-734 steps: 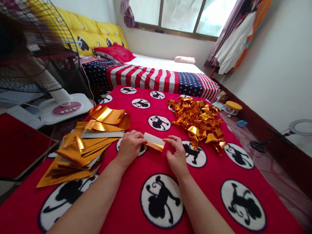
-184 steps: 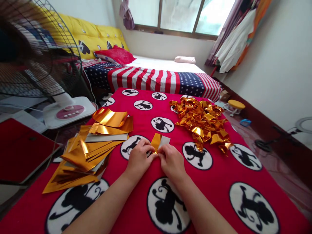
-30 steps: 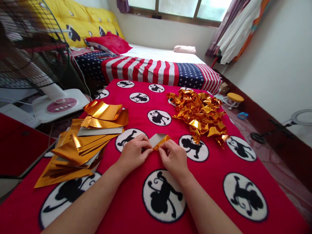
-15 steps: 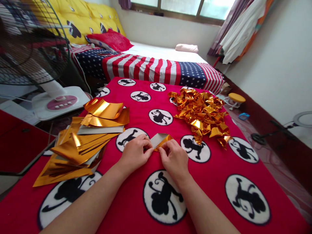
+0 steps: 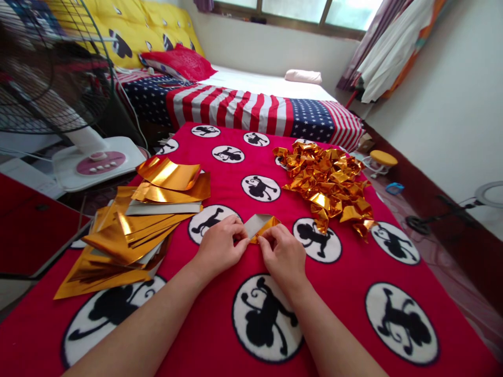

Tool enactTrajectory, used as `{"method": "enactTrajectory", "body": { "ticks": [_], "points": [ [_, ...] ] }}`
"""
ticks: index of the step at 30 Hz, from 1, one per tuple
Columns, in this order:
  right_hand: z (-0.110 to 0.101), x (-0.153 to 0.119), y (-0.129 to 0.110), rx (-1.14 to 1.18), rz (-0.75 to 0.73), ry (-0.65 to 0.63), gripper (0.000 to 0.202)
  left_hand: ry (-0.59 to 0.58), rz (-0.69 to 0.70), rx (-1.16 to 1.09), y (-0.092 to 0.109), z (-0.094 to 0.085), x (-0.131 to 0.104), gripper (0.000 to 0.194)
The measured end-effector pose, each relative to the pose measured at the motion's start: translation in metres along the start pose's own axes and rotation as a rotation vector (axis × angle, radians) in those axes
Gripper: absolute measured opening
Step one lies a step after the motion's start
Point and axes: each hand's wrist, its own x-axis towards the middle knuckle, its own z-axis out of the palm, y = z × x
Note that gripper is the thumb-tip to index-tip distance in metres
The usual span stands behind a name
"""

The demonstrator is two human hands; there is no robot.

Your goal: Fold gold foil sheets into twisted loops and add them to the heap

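Between my hands, just above the red cloth, is a partly folded gold paper (image 5: 255, 225), its pale grey inner side facing up at the left and a gold fold at the right. My left hand (image 5: 223, 242) pinches its left end between thumb and fingers. At its right end, my right hand (image 5: 283, 253) grips the gold fold in a pinch. A loose stack of flat gold sheets (image 5: 133, 230) lies to the left. To the right is a heap of folded gold paper pieces (image 5: 330, 180).
The red cloth (image 5: 334, 314) with monkey circles covers the table. A fan (image 5: 98, 162) stands at the left beside a red panel (image 5: 35, 230). Beyond the table is a bed (image 5: 236, 107) with a striped, starred cover. A yellow stool (image 5: 383, 158) stands on the floor at right.
The view has shifted very slightly. Both hands keep their pinch on the paper, and my right fingers have moved only a little at the gold fold.
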Motion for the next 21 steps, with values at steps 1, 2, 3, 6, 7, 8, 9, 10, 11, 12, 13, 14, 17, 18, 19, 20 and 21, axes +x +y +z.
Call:
{"method": "enactTrajectory", "body": {
  "ticks": [1, 2, 3, 6, 7, 8, 9, 10, 11, 12, 13, 14, 17, 18, 19, 20, 21],
  "points": [
    [0.0006, 0.0001, -0.0002, -0.005, 0.002, 0.003, 0.012, -0.003, -0.003, -0.001, 0.0003, -0.0001, -0.0002, 0.012],
    [0.0012, 0.0002, -0.0001, -0.010, 0.003, 0.007, 0.012, -0.004, -0.007, 0.000, 0.0007, -0.0001, -0.0003, 0.013],
    [0.0019, 0.0002, 0.0002, -0.015, 0.002, 0.012, 0.013, -0.006, -0.010, 0.002, 0.0011, -0.0001, -0.0004, 0.013],
    [0.0035, 0.0002, 0.0015, -0.030, -0.001, 0.020, 0.013, -0.004, -0.018, 0.016, 0.0024, 0.0003, -0.0001, 0.013],
    [0.0039, 0.0002, 0.0017, -0.033, -0.002, 0.022, 0.013, -0.002, -0.019, 0.021, 0.0028, 0.0005, 0.0002, 0.013],
    [0.0043, 0.0002, 0.0018, -0.036, -0.003, 0.022, 0.013, -0.001, -0.019, 0.025, 0.0031, 0.0008, 0.0005, 0.013],
    [0.0046, 0.0002, 0.0018, -0.038, -0.003, 0.023, 0.013, 0.001, -0.020, 0.030, 0.0033, 0.0010, 0.0008, 0.013],
    [0.0049, 0.0002, 0.0017, -0.041, -0.003, 0.024, 0.013, 0.001, -0.021, 0.035, 0.0035, 0.0013, 0.0011, 0.013],
    [0.0051, 0.0001, 0.0016, -0.045, -0.002, 0.024, 0.014, -0.002, -0.022, 0.040, 0.0037, 0.0016, 0.0013, 0.013],
    [0.0054, 0.0000, 0.0014, -0.048, -0.002, 0.023, 0.014, -0.004, -0.023, 0.045, 0.0038, 0.0019, 0.0015, 0.013],
    [0.0056, -0.0001, 0.0012, -0.051, -0.002, 0.023, 0.015, -0.005, -0.026, 0.050, 0.0041, 0.0022, 0.0017, 0.013],
    [0.0058, -0.0001, 0.0009, -0.053, -0.001, 0.022, 0.015, -0.005, -0.030, 0.057, 0.0044, 0.0025, 0.0018, 0.013],
    [0.0060, 0.0000, 0.0003, -0.056, 0.002, 0.013, 0.015, -0.002, -0.043, 0.077, 0.0058, 0.0029, 0.0024, 0.014],
    [0.0061, 0.0002, 0.0001, -0.058, 0.004, 0.012, 0.015, 0.000, -0.046, 0.082, 0.0063, 0.0028, 0.0026, 0.014],
    [0.0061, 0.0005, 0.0000, -0.060, 0.006, 0.012, 0.014, 0.001, -0.049, 0.087, 0.0068, 0.0027, 0.0028, 0.014],
    [0.0062, 0.0008, -0.0001, -0.062, 0.007, 0.011, 0.014, 0.001, -0.051, 0.091, 0.0072, 0.0025, 0.0029, 0.014],
    [0.0063, 0.0011, -0.0002, -0.066, 0.010, 0.013, 0.014, 0.000, -0.053, 0.094, 0.0075, 0.0023, 0.0030, 0.014]
  ]
}}
